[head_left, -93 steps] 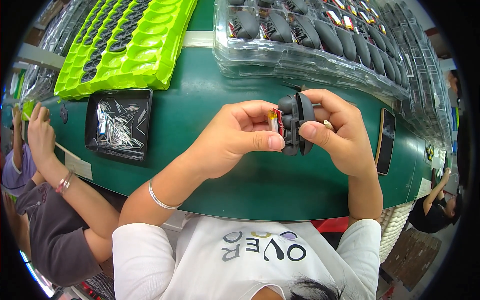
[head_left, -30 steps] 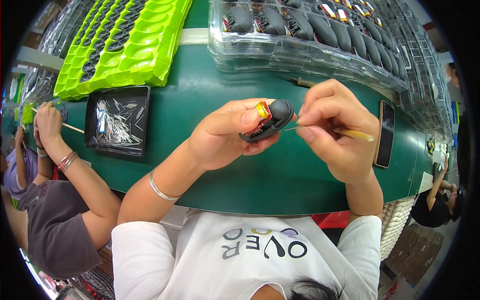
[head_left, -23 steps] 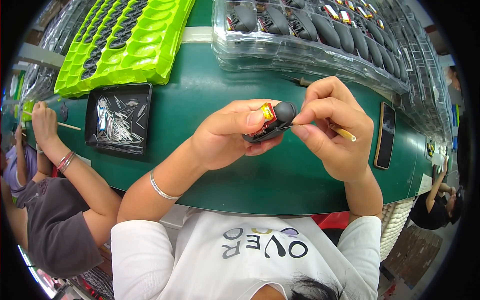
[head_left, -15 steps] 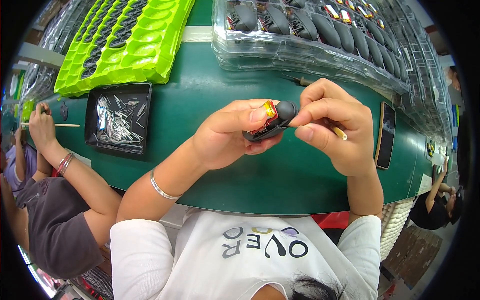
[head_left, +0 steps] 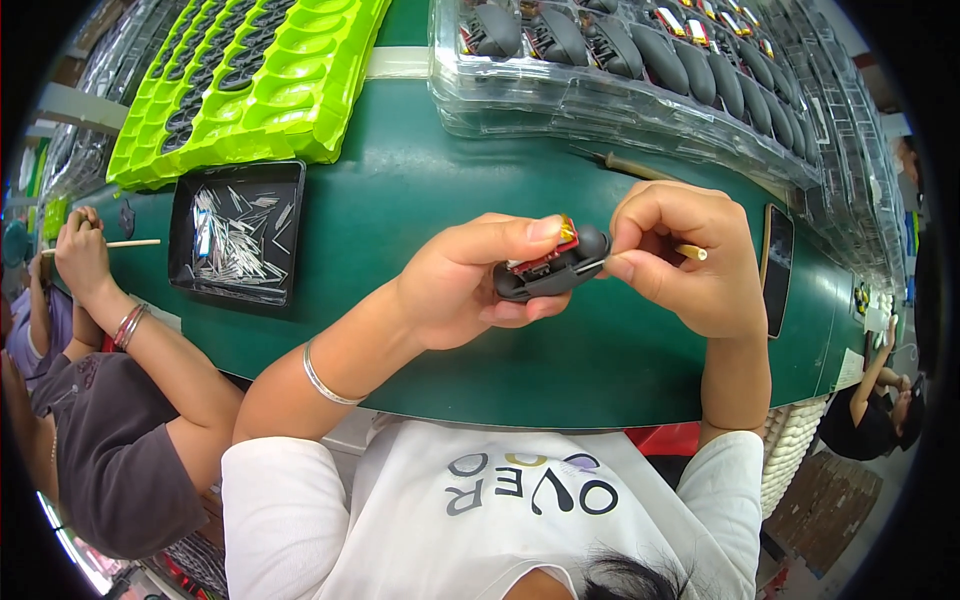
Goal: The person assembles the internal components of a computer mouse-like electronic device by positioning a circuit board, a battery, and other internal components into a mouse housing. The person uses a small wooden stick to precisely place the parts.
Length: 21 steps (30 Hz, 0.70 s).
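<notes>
My left hand (head_left: 455,280) grips a black rounded casing (head_left: 540,280), thumb on top and fingers curled beneath. A red part and a yellow-wrapped part (head_left: 567,232) show inside it near my thumb. A thin pale line runs along the casing's side. My right hand (head_left: 690,270) is closed at the casing's right end, thumb and forefinger pinched together. Tucked through its fingers is a thin pale stick (head_left: 694,253), whose blunt end sticks out on the right. Something small and light shows at the pinch, too small to make out.
A black tray (head_left: 178,240) of thin silvery strips stands left, below a bright green moulded tray (head_left: 320,95) with dark parts. Clear plastic trays (head_left: 500,105) of black casings are at the back right. A brown-handled tool (head_left: 640,170) and phone (head_left: 778,270) lie right. A co-worker's hand (head_left: 82,255) is left.
Both hands and the casing have shifted slightly right. The casing has tilted so more of its side shows. The thin line between casing and right fingertips has shortened.
</notes>
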Motion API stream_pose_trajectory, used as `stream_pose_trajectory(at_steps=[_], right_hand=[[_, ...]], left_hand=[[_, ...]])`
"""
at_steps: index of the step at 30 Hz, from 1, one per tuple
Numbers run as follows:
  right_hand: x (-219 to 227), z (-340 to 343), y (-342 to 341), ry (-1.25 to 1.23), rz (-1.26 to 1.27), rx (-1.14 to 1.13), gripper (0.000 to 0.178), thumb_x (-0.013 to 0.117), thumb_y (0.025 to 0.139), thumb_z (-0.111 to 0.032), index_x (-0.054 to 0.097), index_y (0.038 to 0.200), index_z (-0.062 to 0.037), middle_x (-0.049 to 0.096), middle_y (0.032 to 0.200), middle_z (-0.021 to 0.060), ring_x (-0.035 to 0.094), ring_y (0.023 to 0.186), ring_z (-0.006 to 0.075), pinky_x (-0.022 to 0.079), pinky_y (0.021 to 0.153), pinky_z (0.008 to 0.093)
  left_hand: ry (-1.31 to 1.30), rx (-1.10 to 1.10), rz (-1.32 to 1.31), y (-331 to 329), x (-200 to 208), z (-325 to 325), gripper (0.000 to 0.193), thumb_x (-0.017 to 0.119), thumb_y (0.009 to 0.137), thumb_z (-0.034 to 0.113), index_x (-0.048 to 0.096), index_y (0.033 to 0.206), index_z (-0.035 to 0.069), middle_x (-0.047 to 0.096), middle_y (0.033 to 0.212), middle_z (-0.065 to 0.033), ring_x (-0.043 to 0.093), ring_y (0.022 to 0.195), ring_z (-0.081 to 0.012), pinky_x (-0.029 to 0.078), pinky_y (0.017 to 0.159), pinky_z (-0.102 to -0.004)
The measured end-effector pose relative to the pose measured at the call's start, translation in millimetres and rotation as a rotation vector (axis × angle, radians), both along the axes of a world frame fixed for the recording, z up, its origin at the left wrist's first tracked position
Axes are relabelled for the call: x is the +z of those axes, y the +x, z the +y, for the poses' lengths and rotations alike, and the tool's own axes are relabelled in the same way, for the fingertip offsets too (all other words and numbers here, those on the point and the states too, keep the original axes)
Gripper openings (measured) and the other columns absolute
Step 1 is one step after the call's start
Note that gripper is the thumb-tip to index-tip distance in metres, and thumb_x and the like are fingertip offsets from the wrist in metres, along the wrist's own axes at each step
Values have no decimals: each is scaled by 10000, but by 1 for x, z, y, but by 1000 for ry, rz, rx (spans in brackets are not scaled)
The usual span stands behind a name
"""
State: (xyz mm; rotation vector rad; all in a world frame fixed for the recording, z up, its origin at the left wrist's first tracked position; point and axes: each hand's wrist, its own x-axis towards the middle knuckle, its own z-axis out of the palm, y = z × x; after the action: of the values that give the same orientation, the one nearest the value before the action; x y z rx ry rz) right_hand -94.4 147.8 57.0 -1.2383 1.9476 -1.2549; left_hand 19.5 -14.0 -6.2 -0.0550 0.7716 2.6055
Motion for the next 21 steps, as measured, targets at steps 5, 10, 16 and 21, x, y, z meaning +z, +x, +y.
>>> stream_pose_trajectory(at_steps=[5, 10, 16, 21], right_hand=[[-3, 1, -2, 67, 85, 103, 88, 638, 676, -27, 555, 700, -12, 531, 621, 44, 488, 530, 118, 369, 474, 237], [-10, 1, -2, 78, 173, 132, 123, 665, 677, -56, 552, 707, -19, 533, 621, 51, 495, 522, 142, 380, 481, 251], [2, 1, -8, 8, 425, -10, 278, 662, 719, -246, 523, 879, -66, 484, 589, 39, 514, 522, 184, 392, 491, 278], [-6, 3, -14, 10, 818, 48, 137, 594, 770, -208, 569, 722, -82, 517, 605, 51, 512, 541, 236, 382, 474, 342]], left_hand=[[-59, -47, -78, -2, 1, -2, 387, 500, 864, 390, 566, 884, 9, 516, 606, -59, 343, 436, -56, 230, 369, -179], [0, -92, -135, -4, -3, -6, 394, 482, 871, 381, 566, 899, -3, 520, 599, -62, 336, 413, -50, 230, 357, -174], [11, 17, -15, 0, 0, -11, 530, 411, 883, 419, 501, 1032, -82, 504, 610, -83, 342, 401, -42, 264, 354, -171], [-43, 27, -13, -3, 3, -13, 583, 410, 878, 427, 489, 1051, -124, 498, 587, -79, 349, 399, -43, 261, 354, -171]])
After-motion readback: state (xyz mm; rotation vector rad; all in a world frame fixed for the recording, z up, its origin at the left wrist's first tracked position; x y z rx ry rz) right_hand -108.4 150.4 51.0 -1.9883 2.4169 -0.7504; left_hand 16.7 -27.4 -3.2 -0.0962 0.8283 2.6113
